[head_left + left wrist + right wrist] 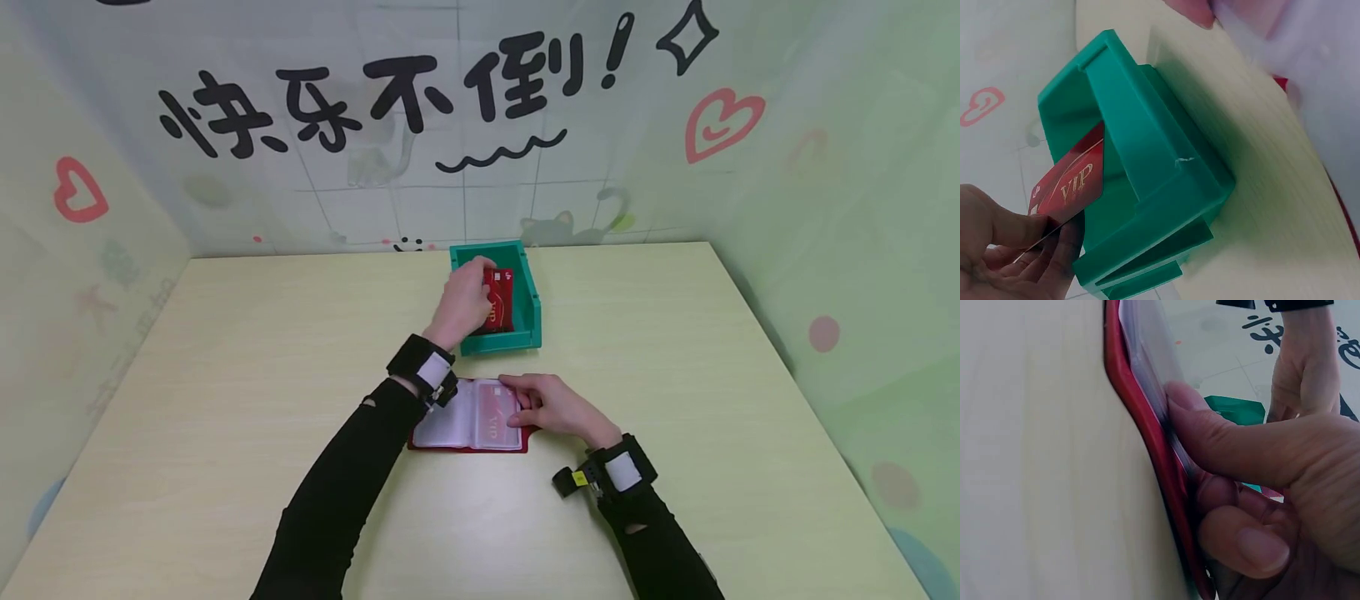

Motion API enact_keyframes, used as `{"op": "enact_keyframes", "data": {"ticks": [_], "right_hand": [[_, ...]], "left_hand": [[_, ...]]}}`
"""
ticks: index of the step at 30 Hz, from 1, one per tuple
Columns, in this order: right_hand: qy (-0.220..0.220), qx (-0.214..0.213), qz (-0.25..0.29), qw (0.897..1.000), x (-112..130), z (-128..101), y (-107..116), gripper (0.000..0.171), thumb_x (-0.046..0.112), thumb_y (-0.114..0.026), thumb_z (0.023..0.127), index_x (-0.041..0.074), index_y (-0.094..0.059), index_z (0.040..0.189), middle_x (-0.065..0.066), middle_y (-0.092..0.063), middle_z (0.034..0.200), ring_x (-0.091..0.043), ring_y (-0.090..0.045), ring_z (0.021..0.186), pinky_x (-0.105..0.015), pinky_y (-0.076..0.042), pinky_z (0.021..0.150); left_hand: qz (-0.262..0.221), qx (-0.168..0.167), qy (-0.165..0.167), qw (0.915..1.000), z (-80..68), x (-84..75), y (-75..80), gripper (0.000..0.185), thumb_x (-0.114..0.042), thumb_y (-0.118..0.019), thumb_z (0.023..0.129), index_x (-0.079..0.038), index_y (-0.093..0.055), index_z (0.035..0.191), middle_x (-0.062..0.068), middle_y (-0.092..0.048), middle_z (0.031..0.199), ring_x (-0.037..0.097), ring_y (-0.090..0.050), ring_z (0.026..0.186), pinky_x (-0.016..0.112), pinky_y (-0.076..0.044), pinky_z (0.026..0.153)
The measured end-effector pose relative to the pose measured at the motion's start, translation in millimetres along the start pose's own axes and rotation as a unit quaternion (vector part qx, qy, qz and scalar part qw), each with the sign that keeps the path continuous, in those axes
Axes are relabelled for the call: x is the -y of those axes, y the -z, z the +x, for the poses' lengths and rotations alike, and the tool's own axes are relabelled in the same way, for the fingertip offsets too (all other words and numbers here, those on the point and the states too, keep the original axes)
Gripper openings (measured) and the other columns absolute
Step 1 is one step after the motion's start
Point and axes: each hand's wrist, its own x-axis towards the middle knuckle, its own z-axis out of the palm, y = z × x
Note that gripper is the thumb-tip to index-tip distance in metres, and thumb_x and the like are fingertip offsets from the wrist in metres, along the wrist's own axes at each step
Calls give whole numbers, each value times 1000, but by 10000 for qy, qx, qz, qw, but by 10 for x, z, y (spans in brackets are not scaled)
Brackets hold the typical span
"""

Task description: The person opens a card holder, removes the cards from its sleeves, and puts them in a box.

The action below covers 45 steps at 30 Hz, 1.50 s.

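My left hand (462, 302) reaches over the teal bin (533, 312) and pinches a red VIP card (1079, 181) between thumb and fingers. The card stands tilted within the bin's walls in the left wrist view. Nearer to me lies an open red card holder (468, 451) with clear plastic sleeves. A card marked VIP shows pale through its right-hand sleeve (497, 415). At that right edge my right hand (558, 406) grips the holder, thumb on the sleeves (1147, 362) and other fingers curled by the red cover (1147, 434).
The bin stands at the far edge of the pale wooden table (300, 350), close to a printed cloth backdrop (420, 208). Cloth sides rise at left and right. Both wrists wear black camera bands (628, 467).
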Motion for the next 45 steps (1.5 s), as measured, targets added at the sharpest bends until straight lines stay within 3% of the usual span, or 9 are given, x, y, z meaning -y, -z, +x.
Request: {"op": "enact_keyframes", "data": {"ticks": [4,10,13,19,25,29,38,41,45], "right_hand": [[26,-1,-20,10000,7,-5,-3,65,13,-77,88,4,-50,147,-4,-42,81,-17,-45,79,-21,-35,61],[7,-11,-35,10000,17,1,-14,65,13,-77,88,5,-51,146,-3,-42,80,-17,-45,79,-22,-35,61],[8,-7,-75,10000,21,-2,-21,65,14,-78,87,5,-51,146,-3,-42,80,-17,-45,79,-22,-35,61],[35,-30,-111,9999,5,-8,-33,65,14,-78,87,6,-51,146,-4,-43,80,-17,-45,79,-21,-35,61],[82,-25,-99,9999,8,-21,-45,65,14,-78,87,5,-51,146,-3,-43,78,-16,-46,77,-21,-36,60],[129,-32,-122,9998,7,-31,-48,65,14,-78,87,4,-51,146,-3,-43,78,-16,-45,76,-21,-35,60],[205,-47,-72,9998,-5,-40,-50,64,12,-78,87,4,-53,145,-1,-41,77,-15,-44,74,-21,-33,60],[201,-37,-62,9998,-7,-44,-52,64,12,-78,87,4,-53,145,-1,-41,77,-15,-44,74,-21,-33,60],[165,-38,-61,9998,-6,-45,-49,65,12,-78,87,5,-52,145,-2,-42,78,-16,-45,76,-21,-34,60]], "left_hand": [[932,209,-42,9954,72,-26,-112,47,0,-62,95,3,-46,139,24,-55,131,36,-66,101,46,-58,91],[1922,482,73,9801,129,-48,-278,36,-6,-61,97,6,-53,130,26,-48,130,37,-70,84,45,-61,76],[2564,359,7,9659,135,-75,-334,32,-9,-60,98,6,-59,126,25,-52,129,36,-68,94,44,-60,84],[3959,256,-130,9178,151,-91,-441,32,-19,-53,103,0,-66,126,20,-62,133,36,-54,128,46,-35,118],[4372,768,183,8959,169,-46,-515,37,-19,-47,107,-10,-57,142,18,-55,147,36,-43,144,48,-12,128],[4317,972,275,8963,186,-23,-554,36,-19,-47,107,-12,-60,139,17,-57,146,36,-46,141,50,-13,127],[3948,1034,445,9119,250,-43,-604,36,-38,-56,102,-12,-72,120,10,-73,120,33,-64,122,54,-21,124],[3951,1010,470,9119,256,-40,-600,36,-39,-60,99,-12,-72,119,10,-74,117,31,-67,116,55,-23,123],[4023,1098,540,9073,260,-23,-595,43,-42,-61,98,-12,-68,128,14,-68,129,32,-65,121,55,-24,123]]}}
